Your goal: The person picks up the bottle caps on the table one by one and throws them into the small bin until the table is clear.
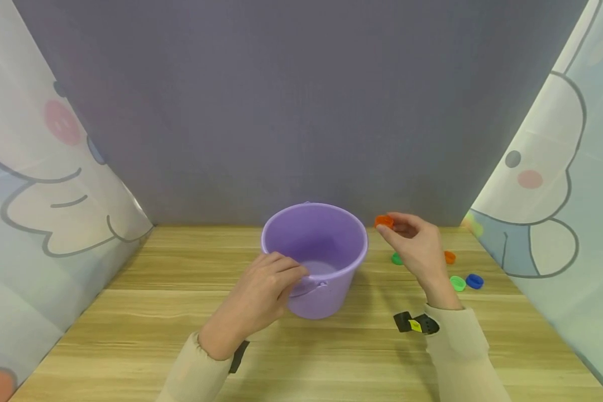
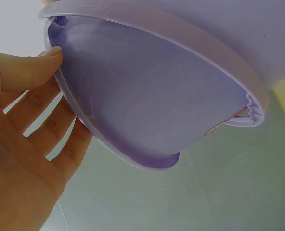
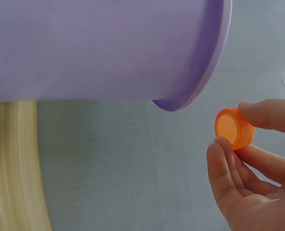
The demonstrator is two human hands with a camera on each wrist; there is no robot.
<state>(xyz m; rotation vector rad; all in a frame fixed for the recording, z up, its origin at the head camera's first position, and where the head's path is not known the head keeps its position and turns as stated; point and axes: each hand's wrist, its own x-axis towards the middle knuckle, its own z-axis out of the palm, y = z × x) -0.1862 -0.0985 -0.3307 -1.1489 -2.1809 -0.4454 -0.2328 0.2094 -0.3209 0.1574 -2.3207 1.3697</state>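
Observation:
A purple plastic bucket (image 1: 324, 301) stands upright on the wooden table. My left hand (image 1: 268, 287) grips it at the near left of the rim, over the folded handle; in the left wrist view the thumb (image 2: 36, 70) presses on the purple edge, with the other fingers on the other side. To the right of the bucket, my right hand (image 1: 422, 245) pinches an orange bottle cap (image 3: 235, 128) between thumb and fingertips. The cap is in the air beside the bucket's far right rim, outside the opening. The visible part of the bucket's floor is bare.
On the table (image 1: 181, 312) at the right lie a green cap (image 1: 397, 259), partly behind the right hand, another orange cap (image 1: 449, 257), a light green cap (image 1: 458, 283) and a blue cap (image 1: 474, 281). A grey panel (image 1: 301, 111) rises behind, with printed curtains (image 1: 537, 184) on both sides.

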